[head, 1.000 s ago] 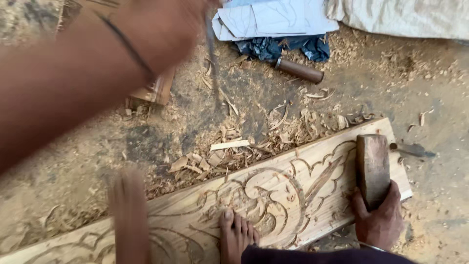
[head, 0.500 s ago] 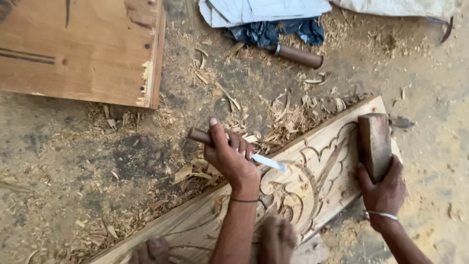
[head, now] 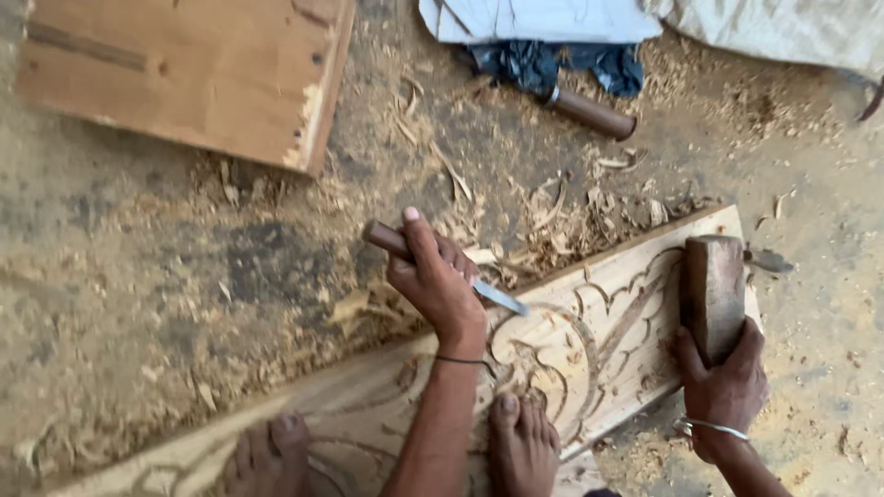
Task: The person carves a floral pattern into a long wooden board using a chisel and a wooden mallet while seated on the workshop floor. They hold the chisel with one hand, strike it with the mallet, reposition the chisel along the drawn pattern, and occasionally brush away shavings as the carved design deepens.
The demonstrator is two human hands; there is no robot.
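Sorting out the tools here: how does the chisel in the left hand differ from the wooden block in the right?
The chisel is slim, with a metal blade; the wooden block is thick and all wood. The left hand holds the chisel slanted, while the right hand rests the block on the carved plank. Both are dark brown.

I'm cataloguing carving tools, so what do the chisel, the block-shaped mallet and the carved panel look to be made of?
Chisel: dark, smooth wooden handle and a bright metal blade, likely steel.
Mallet: a solid block of dark brown wood, looking worn and unpainted.
Carved panel: pale raw wood with no visible finish; scroll relief is cut into it and matching shavings lie alongside.
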